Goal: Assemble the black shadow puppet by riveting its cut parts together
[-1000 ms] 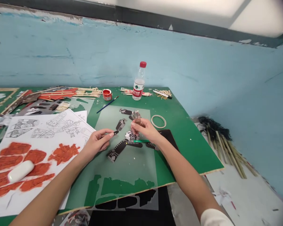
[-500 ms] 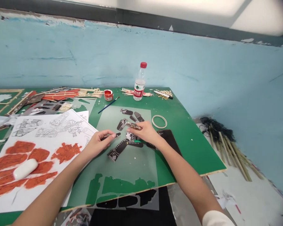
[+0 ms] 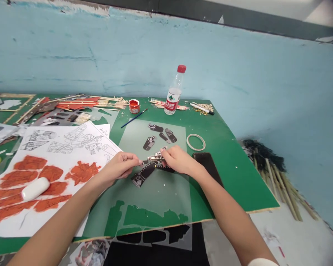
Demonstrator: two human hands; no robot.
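Observation:
My left hand (image 3: 121,167) pinches a small black cutout piece (image 3: 145,162) between thumb and fingers. In my right hand (image 3: 179,159) is a silver hole punch (image 3: 155,157), its front end meeting the black piece. Below them a long black cutout with white markings (image 3: 142,176) lies on a translucent plastic sheet (image 3: 166,201), with a small yellow dot at its upper end. More black cutouts, among them a rounded one (image 3: 149,143) and a striped one (image 3: 171,135), rest farther up the sheet. My right fingers hide part of the hole punch and the cutouts beneath.
Right of the sheet lie a roll of tape (image 3: 195,142) and a phone (image 3: 208,168). A water bottle (image 3: 173,96), red paint jar (image 3: 134,106) and paintbrush (image 3: 134,118) are behind. At left, a white mouse-shaped object (image 3: 35,189) sits on painted paper (image 3: 13,231).
My hands have come together, bringing the hole punch against the small black piece. The hole punch has moved down toward my left hand. The camera view has shifted slightly.

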